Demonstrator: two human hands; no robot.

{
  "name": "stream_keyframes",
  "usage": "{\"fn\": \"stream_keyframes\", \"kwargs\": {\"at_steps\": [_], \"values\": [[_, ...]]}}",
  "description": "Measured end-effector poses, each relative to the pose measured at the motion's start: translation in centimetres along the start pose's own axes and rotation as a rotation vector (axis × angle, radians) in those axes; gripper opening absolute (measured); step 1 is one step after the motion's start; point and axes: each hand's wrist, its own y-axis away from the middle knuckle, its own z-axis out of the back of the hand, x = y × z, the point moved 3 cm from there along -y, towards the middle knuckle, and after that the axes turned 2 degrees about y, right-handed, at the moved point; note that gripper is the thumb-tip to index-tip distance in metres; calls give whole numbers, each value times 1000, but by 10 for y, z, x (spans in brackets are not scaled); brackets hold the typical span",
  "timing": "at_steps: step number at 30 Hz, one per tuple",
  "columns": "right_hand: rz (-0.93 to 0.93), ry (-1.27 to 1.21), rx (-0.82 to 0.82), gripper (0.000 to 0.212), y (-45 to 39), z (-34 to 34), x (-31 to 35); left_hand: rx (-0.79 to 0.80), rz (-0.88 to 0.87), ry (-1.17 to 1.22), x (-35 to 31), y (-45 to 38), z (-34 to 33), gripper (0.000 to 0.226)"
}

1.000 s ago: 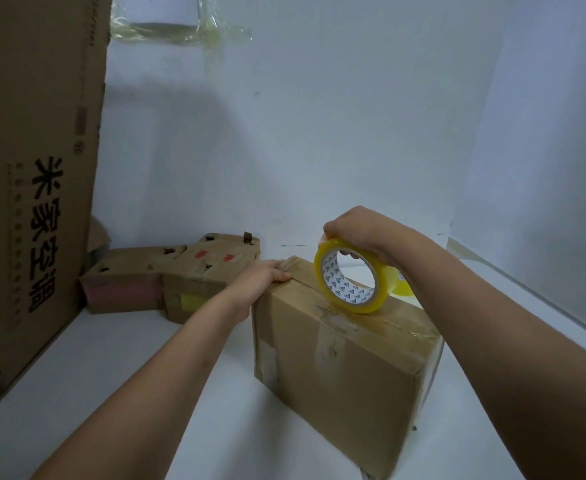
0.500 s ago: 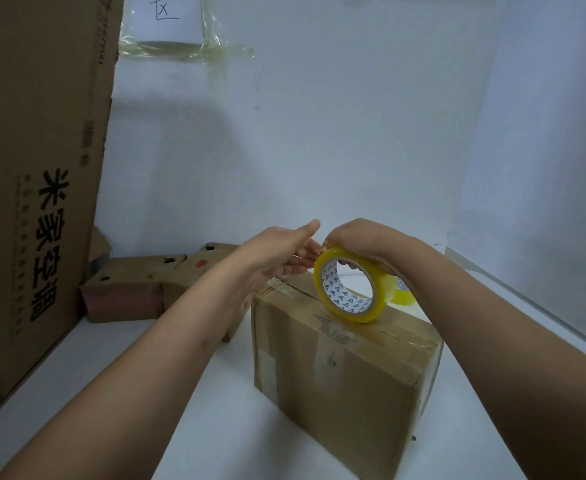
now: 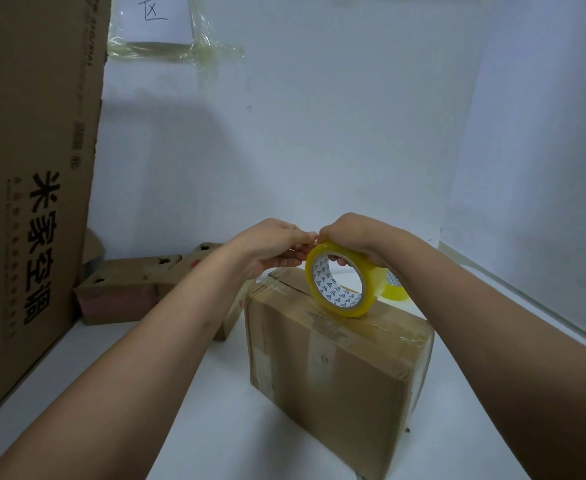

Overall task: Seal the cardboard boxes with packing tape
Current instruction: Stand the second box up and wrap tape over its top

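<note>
Here the yellow packing tape roll (image 3: 340, 284) is stood on edge atop the cardboard box (image 3: 336, 355), gripped over its rim by the right hand (image 3: 352, 237); the left hand (image 3: 274, 245) pinches at the rim, likely the free end. The roll is judged light and stiff, its film thin and clingy, best taken by that end.

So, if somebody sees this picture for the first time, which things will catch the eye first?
First the yellow tape roll, standing on edge on top of the small cardboard box in the middle. The right hand grips the roll from above, and the left hand meets it at the roll's upper left edge, perhaps picking at the tape end. Next comes the tall cardboard box with black printed characters, filling the left side.
</note>
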Motion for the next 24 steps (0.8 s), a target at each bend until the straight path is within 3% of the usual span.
{"fn": "stream_keyframes", "kwargs": {"at_steps": [4, 7, 11, 15, 18, 21, 24], "values": [[-45, -302, 136, 44, 3, 10, -6, -81, -32, -30, 11, -2, 18, 19], [-20, -389, 168, 46, 7, 12, -4, -77, -37, 9, 22, -4, 31, 20], [70, -286, 147, 31, 10, 10, 6, -86, -28, 43, 38, -8, 39, 19], [91, -13, 77, 38, 10, 12, 6, -221, -39, 134, 48, -13, 61, 18], [120, 49, 82, 38, 9, 13, 6, -316, -7, 179, 64, -15, 75, 14], [160, -5, 103, 29, 9, 13, 9, -247, 116, 223, 81, -17, 73, 11], [185, 103, 40, 22, 6, 4, 11, -185, 203, 292, 90, -19, 70, 15]]}}
